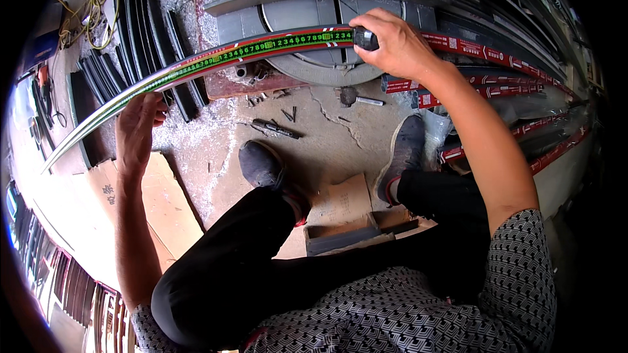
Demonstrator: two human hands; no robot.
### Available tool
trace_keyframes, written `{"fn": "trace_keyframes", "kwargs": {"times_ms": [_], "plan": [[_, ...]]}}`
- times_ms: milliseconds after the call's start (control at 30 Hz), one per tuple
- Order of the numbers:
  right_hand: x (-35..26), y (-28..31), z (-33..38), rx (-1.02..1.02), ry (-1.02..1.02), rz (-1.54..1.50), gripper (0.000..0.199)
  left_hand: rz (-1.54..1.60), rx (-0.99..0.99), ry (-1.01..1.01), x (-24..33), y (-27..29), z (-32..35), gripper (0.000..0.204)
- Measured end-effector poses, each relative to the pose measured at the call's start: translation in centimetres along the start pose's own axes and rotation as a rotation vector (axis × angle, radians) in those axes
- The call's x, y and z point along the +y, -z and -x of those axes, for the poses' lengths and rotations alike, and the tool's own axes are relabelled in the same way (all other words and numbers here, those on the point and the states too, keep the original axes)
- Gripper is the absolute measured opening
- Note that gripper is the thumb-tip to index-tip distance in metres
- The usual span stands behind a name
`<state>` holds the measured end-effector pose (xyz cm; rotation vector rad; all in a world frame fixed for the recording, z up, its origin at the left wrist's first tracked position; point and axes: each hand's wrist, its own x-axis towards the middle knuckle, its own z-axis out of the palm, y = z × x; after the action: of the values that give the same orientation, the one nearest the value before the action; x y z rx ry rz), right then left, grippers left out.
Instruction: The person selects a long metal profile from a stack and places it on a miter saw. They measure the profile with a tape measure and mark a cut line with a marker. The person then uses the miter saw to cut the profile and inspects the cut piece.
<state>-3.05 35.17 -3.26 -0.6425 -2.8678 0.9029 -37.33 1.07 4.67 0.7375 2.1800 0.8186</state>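
My right hand is closed around the dark case of a tape measure. From the case, a green and black tape blade runs out to the left. It lies along a long strip profile with red film on it, which looks curved in this wide view. My left hand has its fingers curled at the near edge of the profile, farther left, and appears to grip it. The profile passes over a grey metal saw base with a fence and a round turntable.
Dark profiles lie at the far left. Several red-labelled bars are stacked on the right. On the floor are a dark slim tool and a white marker. Cardboard and an open box lie near my legs.
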Motion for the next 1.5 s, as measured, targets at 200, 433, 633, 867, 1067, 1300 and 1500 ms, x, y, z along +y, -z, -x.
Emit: {"fn": "trace_keyframes", "kwargs": {"times_ms": [200,433,633,867,1067,1300,1500], "plan": [[0.6,-0.3,0.0,-0.016,-0.049,0.012,0.043,-0.277,-0.290,-0.158,5.7,-4.8,-1.9,0.034],[0.2,0.6,-0.2,-0.048,-0.084,-0.009,0.043,-0.530,-0.204,-0.519,9.6,-15.4,-3.2,0.034],[0.8,0.0,-0.1,-0.010,-0.054,-0.034,0.042,-0.602,0.122,-0.629,9.2,-24.0,-2.2,0.061],[1.5,-0.6,0.0,0.001,-0.046,-0.028,0.045,-0.702,0.173,-0.474,9.1,-28.8,-0.5,0.082],[1.0,-0.4,-0.2,-0.032,-0.061,-0.034,0.044,-0.654,0.165,-0.388,9.3,-30.4,-0.1,0.083],[0.8,-0.7,-0.3,0.006,-0.063,-0.001,0.043,-0.642,0.182,-0.381,8.8,-31.0,-0.6,0.082],[0.7,-0.8,-0.3,0.011,-0.066,0.004,0.043,-0.662,0.201,-0.387,8.3,-31.4,-0.8,0.084]]}}
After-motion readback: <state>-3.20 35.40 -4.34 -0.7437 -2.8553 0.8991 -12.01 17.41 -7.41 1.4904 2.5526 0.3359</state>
